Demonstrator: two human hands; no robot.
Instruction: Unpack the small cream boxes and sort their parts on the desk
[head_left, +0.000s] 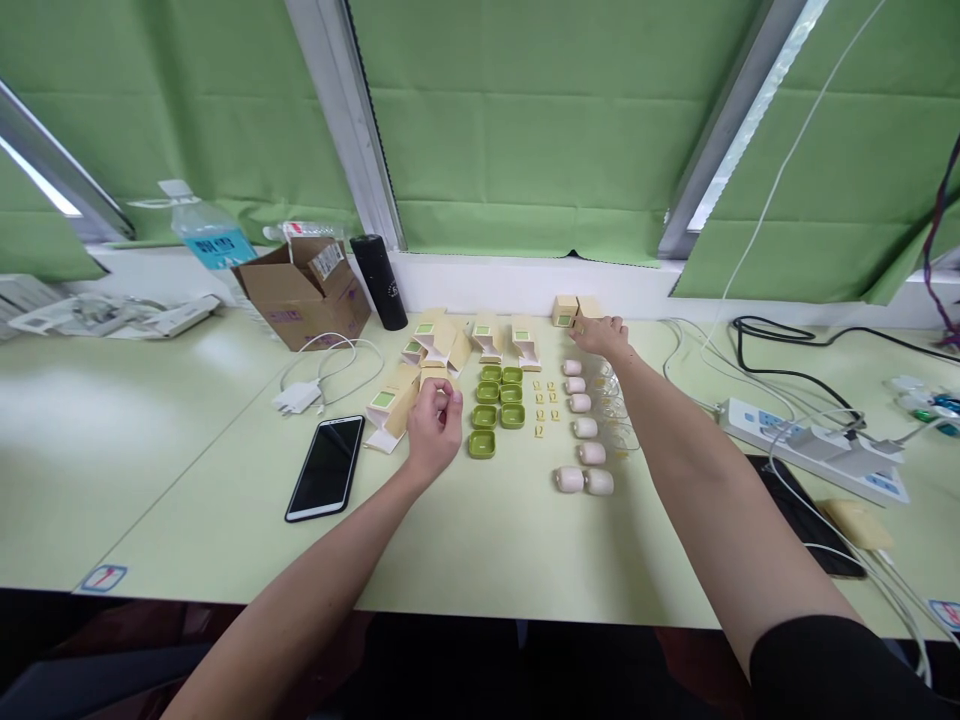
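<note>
Green trays (482,444), cream jars (585,428): in rows, apparently keeping kinds apart. Small boxes (565,310): back edge of desk (487,560); right hand (600,336) at them, grip unclear. Left hand (436,425): curled by opened cartons (391,405), hold unclear.

- phone (325,468) is lying on the tabletop (480,570), left of the trays (482,445)
- loose bits (538,398) are kinda sitting between trays and cylinders (586,428)
- power strip (757,428) is chilling way over right
</note>
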